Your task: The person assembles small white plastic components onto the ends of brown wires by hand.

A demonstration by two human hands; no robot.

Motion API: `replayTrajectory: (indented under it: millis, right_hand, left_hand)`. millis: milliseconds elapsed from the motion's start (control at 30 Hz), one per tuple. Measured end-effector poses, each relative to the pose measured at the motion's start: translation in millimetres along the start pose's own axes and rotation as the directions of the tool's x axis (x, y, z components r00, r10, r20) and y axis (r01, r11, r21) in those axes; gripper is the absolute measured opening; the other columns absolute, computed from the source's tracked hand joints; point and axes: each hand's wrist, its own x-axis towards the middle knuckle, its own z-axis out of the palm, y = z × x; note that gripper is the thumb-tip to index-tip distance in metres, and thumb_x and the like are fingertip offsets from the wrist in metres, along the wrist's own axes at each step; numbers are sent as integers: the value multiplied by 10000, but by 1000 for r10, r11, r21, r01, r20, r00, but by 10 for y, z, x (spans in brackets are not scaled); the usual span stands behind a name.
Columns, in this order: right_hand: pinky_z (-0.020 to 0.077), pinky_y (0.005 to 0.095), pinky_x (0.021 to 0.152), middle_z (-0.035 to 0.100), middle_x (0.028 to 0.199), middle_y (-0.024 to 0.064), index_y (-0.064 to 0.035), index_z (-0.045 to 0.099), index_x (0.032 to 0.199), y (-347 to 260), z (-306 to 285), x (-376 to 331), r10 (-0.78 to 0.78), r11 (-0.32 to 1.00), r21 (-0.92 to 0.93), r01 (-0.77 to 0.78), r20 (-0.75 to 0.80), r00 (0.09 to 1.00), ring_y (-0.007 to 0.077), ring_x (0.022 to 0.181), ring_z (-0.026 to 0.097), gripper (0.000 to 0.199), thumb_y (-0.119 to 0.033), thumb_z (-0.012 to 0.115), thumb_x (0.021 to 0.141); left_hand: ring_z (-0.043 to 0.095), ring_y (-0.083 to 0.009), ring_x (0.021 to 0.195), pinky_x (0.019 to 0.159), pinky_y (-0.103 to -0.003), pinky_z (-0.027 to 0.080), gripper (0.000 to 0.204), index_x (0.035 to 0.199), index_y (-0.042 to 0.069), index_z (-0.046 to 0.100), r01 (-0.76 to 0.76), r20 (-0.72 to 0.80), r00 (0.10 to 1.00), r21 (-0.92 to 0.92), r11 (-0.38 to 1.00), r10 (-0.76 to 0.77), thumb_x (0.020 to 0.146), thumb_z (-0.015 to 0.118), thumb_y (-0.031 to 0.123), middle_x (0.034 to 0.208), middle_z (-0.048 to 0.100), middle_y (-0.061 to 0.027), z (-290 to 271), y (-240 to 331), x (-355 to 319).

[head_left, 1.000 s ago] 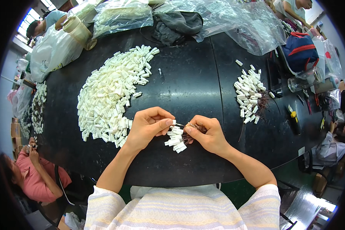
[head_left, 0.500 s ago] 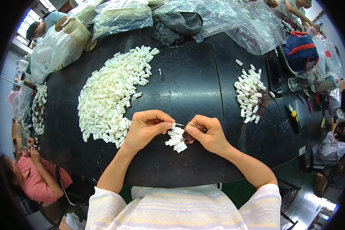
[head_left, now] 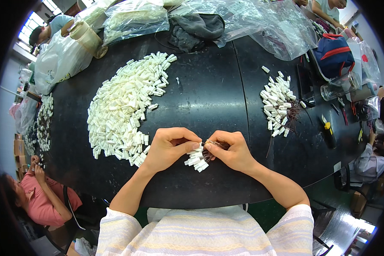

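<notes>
My left hand (head_left: 171, 147) pinches a small white plastic connector housing between thumb and forefinger, mostly hidden by the fingertips. My right hand (head_left: 232, 150) is closed on a bundle of thin dark brown wires, its fingertips almost touching the left ones. White connector housings (head_left: 197, 161) fan out from the ends of those wires, just below both hands. To the left of my left hand lies a big heap of loose white housings (head_left: 119, 111). A smaller pile of white housings with brown wires (head_left: 277, 104) lies at the right.
Clear plastic bags (head_left: 136, 21) and a dark grey cloth (head_left: 196, 32) line the far edge of the black table (head_left: 200, 94). On the right are a blue bag (head_left: 333, 53), a glass jar (head_left: 339, 88) and a yellow-and-black cutter (head_left: 327, 130). Another person (head_left: 47, 194) works at the left.
My left hand has shifted slightly right and down, bringing its fingertips against the wire ends at my right hand. The short gap between the hands has closed.
</notes>
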Motion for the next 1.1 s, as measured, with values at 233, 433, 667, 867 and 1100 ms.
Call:
replayTrajectory:
  millis: [233,433,667,867,1100]
  right_hand:
    - [450,211,516,604,633,62,33,596,807,-3,2,3,-49,994,-96,54,47,998,80,558,570,80,-45,583,815]
    - [453,213,517,609,656,56,33,598,856,50,33,0,-26,1000,16,26,-3,1000,71,560,561,92,-51,573,831]
    - [464,216,527,598,679,53,36,556,967,27,5,23,23,995,91,-26,33,999,66,560,551,164,-76,540,848]
    - [471,223,532,601,709,71,52,573,887,-40,-29,22,88,981,162,-103,93,992,81,560,548,196,-105,456,902]
    - [453,221,521,598,713,66,49,578,859,-88,-66,-17,94,984,146,-101,51,994,83,553,538,226,-121,445,926]
  left_hand:
    - [582,-73,727,625,-198,465,98,847,-29,651,-7,13,1000,140,990,5,748,652,-29,819,643,-67,35,-14,-24]
    - [580,-221,807,700,-313,459,189,904,7,633,-155,-212,800,831,534,561,716,642,-11,911,623,-94,-279,40,182]
    - [551,-238,795,678,-315,447,89,815,-2,601,-19,-128,775,974,226,618,729,623,0,877,586,-90,-498,-13,200]
    - [567,-83,727,592,-188,407,66,866,1,604,-62,-322,940,152,986,109,808,614,32,851,639,-57,-57,126,56]
    - [562,-76,707,589,-188,413,142,962,0,598,-102,-276,957,-19,995,93,841,578,70,851,650,-73,104,135,4]
